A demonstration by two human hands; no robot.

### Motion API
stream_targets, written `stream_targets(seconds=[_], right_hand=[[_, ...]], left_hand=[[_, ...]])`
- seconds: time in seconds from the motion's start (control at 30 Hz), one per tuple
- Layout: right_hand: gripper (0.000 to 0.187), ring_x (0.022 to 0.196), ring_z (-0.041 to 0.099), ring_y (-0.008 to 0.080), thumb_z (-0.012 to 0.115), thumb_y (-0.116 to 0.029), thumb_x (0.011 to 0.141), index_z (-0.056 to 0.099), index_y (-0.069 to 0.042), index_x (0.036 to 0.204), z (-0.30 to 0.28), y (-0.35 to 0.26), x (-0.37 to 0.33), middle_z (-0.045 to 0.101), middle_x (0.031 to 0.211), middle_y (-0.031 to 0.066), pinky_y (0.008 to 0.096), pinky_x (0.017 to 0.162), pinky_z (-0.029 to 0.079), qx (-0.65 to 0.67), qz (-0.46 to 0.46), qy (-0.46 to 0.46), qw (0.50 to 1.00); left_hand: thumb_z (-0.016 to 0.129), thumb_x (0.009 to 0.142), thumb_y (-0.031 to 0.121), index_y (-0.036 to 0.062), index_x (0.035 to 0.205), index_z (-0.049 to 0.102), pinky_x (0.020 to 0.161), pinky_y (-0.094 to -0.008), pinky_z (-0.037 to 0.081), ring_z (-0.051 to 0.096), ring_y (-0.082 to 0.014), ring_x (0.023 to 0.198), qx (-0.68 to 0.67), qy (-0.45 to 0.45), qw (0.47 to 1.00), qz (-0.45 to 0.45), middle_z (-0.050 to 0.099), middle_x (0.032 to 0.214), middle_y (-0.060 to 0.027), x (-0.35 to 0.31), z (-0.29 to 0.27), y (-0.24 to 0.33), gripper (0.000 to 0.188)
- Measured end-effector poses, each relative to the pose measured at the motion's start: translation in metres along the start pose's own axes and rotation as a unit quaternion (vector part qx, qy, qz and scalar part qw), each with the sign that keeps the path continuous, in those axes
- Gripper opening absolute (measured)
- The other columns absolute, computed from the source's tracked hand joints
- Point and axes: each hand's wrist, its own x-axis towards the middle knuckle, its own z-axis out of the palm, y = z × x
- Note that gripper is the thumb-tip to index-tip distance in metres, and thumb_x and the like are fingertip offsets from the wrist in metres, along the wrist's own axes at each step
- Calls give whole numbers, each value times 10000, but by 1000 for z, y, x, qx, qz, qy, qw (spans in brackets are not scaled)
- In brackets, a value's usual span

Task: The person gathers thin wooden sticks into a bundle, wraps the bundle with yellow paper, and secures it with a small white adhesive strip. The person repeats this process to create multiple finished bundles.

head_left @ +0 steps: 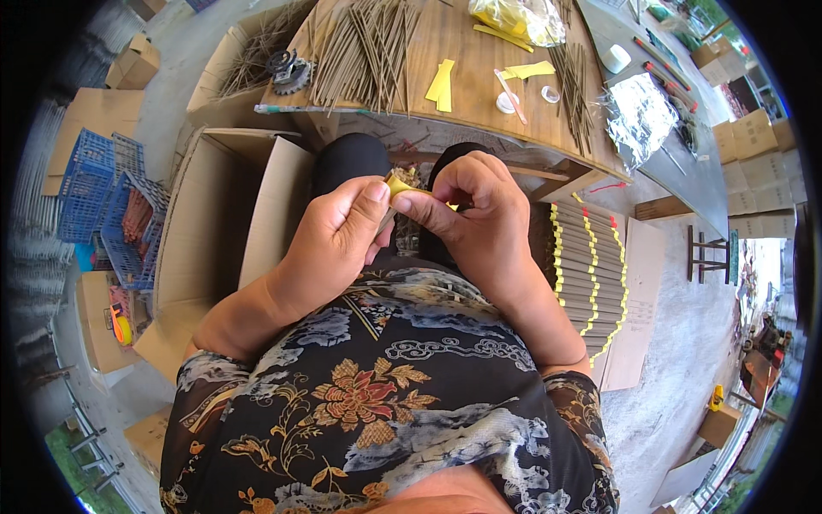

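Between my knees, my left hand (330, 227) grips a small bundle of thin brown sticks (410, 175), its thumb pressed on the near side. A yellow paper strip (397, 185) goes around the bundle close to its end. My right hand (482, 206) pinches the strip with thumb and curled fingers against the bundle. Most of the bundle's length is hidden by my hands. On the wooden table (467, 120) ahead lie a heap of loose brown sticks (364, 56) and several yellow strips (441, 84).
Open cardboard box (205, 206) at my left; blue crates (90, 184) beyond it. Right of my legs, yellow-banded stick bundles (591, 265) lie in rows on cardboard. The table also holds a small white tub (505, 103), a flat stick, a plastic bag (522, 19) and foil (640, 120).
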Motion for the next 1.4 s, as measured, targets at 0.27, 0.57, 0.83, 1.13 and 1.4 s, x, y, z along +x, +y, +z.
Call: stream_targets(seconds=[0.27, 0.57, 0.83, 1.13, 1.4], right_hand=[[181, 571, 475, 113, 661, -177, 763, 618, -3, 737, -7, -15, -9, 529, 594, 63, 266, 526, 407, 147, 185, -96, 967], [238, 647, 456, 60, 588, -197, 842, 587, 39, 824, -7, -6, -16, 550, 689, 26, 220, 589, 405, 273, 244, -167, 915], [208, 788, 606, 177, 517, -120, 875, 519, 63, 975, -3, -1, -14, 603, 870, 102, 278, 719, 484, 502, 187, -225, 814], [231, 776, 624, 197, 574, -81, 832, 501, 58, 1002, -3, 15, -16, 596, 871, 104, 274, 712, 495, 523, 163, -259, 795], [181, 791, 533, 77, 612, -95, 815, 556, 33, 931, -10, 20, -6, 583, 823, 38, 221, 695, 435, 459, 158, -287, 826]], left_hand=[[321, 953, 303, -9, 1152, 456, 482, -147, 336, 386, -23, 561, 68, 18, 996, 52, 451, 672, 14, -6, 9, -6, 394], [311, 953, 312, 12, 1273, 379, 507, -164, 355, 394, -30, 585, 95, -6, 993, 64, 449, 687, 13, -10, 9, -6, 444], [294, 957, 291, 27, 1308, 332, 492, -161, 344, 369, -26, 540, 44, -93, 989, 109, 441, 669, 12, -7, 0, -11, 441], [374, 925, 353, 84, 1381, -63, 424, -160, 341, 390, -40, 524, -131, -182, 975, 10, 443, 721, -18, -1, -2, -8, 687], [444, 905, 343, 26, 1358, -104, 435, -167, 351, 403, -49, 522, -189, -195, 960, -72, 430, 679, -16, 3, -5, -11, 778]])
